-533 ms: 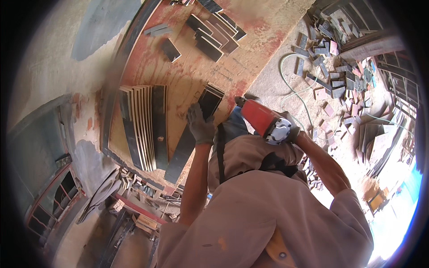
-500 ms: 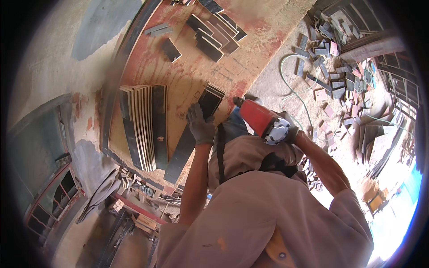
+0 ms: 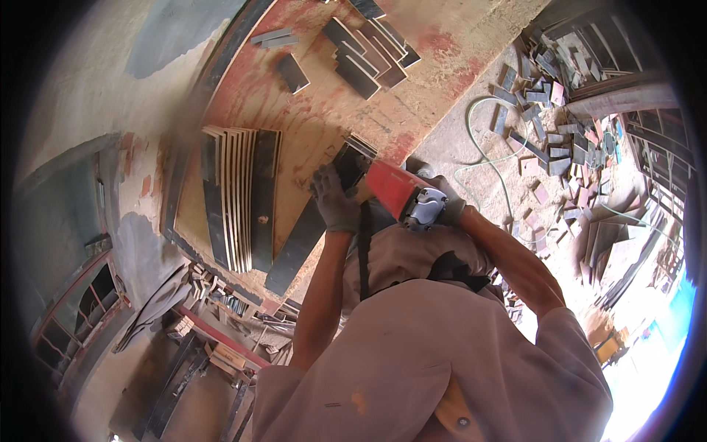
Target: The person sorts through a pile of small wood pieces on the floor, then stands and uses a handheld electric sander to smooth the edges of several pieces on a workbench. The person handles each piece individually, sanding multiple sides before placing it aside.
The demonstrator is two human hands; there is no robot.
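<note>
My right hand (image 3: 450, 200), in a dark glove, grips a red nail gun (image 3: 392, 186) with a silver cap. The nail gun's nose points left, over the near end of a small stack of dark boards (image 3: 352, 158). My left hand (image 3: 335, 199), also gloved, is open with its fingers stretched out. It rests at the small stack, on or just above a long dark board (image 3: 298, 243) that runs toward the lower left. Contact under the palm is hidden.
A fanned row of dark boards (image 3: 239, 199) lies left on the wooden table (image 3: 294, 110). Several short dark pieces (image 3: 368, 55) lie at its far side. A thin pale green hose (image 3: 490, 162) loops over the floor at right, near scattered offcuts (image 3: 560, 140).
My right hand has brought the nail gun left, closer to my left hand and over the small stack. My left hand stays nearly in place, and the view has shifted slightly.
</note>
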